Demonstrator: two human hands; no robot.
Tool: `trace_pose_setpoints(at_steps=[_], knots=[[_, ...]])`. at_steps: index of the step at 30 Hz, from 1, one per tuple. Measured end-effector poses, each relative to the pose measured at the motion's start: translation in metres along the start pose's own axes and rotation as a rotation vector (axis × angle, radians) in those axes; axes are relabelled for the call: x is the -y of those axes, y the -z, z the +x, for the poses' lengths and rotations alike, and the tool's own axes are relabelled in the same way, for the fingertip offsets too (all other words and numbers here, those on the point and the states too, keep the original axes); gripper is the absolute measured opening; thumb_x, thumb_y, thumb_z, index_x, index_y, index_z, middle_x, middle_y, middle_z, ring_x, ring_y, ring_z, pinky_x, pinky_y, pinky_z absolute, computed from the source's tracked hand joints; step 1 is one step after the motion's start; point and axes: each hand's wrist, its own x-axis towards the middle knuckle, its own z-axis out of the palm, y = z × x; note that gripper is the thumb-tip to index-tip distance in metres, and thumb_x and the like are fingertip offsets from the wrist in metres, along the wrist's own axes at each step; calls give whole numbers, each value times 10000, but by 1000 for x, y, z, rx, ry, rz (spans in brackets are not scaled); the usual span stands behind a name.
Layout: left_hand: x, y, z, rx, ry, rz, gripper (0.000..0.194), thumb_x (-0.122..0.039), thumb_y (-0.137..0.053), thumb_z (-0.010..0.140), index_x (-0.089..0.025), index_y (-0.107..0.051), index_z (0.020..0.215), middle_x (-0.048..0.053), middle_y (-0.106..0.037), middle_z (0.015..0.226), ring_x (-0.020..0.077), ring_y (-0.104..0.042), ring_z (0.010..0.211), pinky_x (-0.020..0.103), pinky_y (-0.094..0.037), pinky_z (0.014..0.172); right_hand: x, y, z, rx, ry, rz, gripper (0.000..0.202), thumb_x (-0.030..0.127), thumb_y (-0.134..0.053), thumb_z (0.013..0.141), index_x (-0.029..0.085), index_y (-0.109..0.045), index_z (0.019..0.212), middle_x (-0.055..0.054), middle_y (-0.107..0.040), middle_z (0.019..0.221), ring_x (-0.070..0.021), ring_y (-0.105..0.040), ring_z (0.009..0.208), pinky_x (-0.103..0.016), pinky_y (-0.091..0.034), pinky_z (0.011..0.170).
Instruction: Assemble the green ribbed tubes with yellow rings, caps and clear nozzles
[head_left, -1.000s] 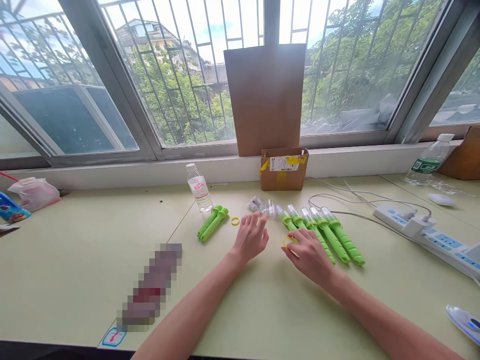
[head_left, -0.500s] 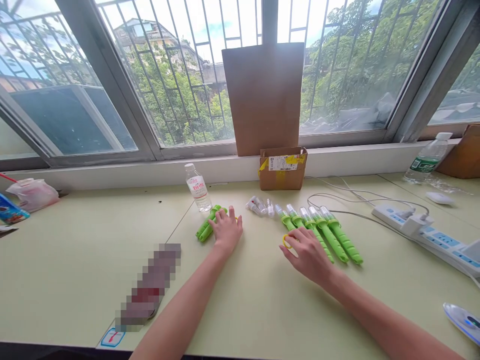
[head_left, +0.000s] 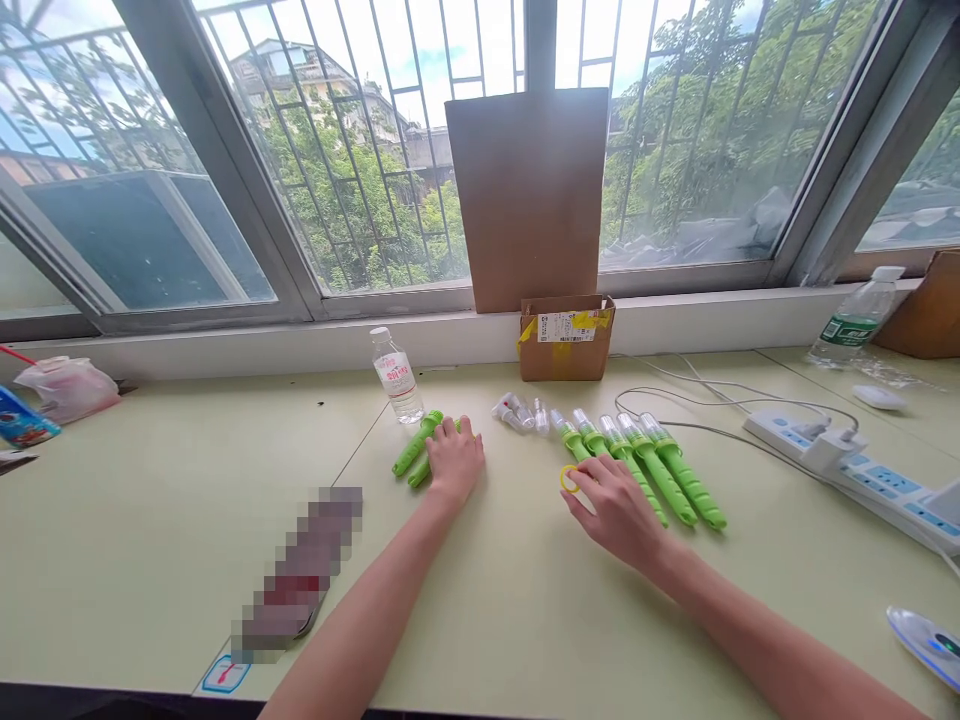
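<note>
My left hand (head_left: 454,462) is closed over the upper end of a green spiral-grooved tube (head_left: 420,472), which lies on the table. Beside it lies a second green tube (head_left: 414,445), apart from the fingers. My right hand (head_left: 616,500) pinches a small yellow ring (head_left: 570,479) between thumb and fingers, just above the tabletop. Several green grooved tubes with clear tops (head_left: 667,475) lie side by side under and beyond this hand, which partly hides them. A few small clear plastic pieces (head_left: 517,410) lie between the two groups.
Behind are a water bottle (head_left: 397,375) and a small cardboard box (head_left: 566,350). A power strip (head_left: 862,475) with cables stands at right, near another bottle (head_left: 855,315). A blurred-out flat object (head_left: 300,570) lies left of my left arm. Windows line the back.
The green tube under my left hand has shifted slightly right, opening a gap from its neighbour. The yellow ring has tilted to face me more, and my right hand has hardly moved.
</note>
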Motion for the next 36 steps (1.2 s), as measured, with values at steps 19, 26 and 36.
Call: trace_pose_setpoints(at_steps=[19,26,36], knots=[[-7,16,-5,-385,-405,-124,405,-95,-401,874,-177,-403,1271,107,-568,1083,202,-611,846,277,-468,589,0,0,2,-58,-28,130,155,127,-443,895,170,-589,927,-73,-660,905,-221,-565,860,-353,-416,789],[-22,21,-24,-492,-904,-268,370,-51,-365,873,-181,-437,1212,85,-593,1158,161,-600,834,281,-454,647,-3,-1,-1,-153,-125,288,176,165,-385,922,173,-557,956,-82,-646,847,-213,-588,778,-337,-451,708],[-30,24,-30,-449,-977,-432,358,-40,-308,887,-167,-462,1184,92,-570,1044,186,-567,892,340,-474,787,-1,3,-2,-111,-190,386,247,203,-338,948,177,-564,1045,-62,-672,840,-196,-627,768,-329,-482,716]])
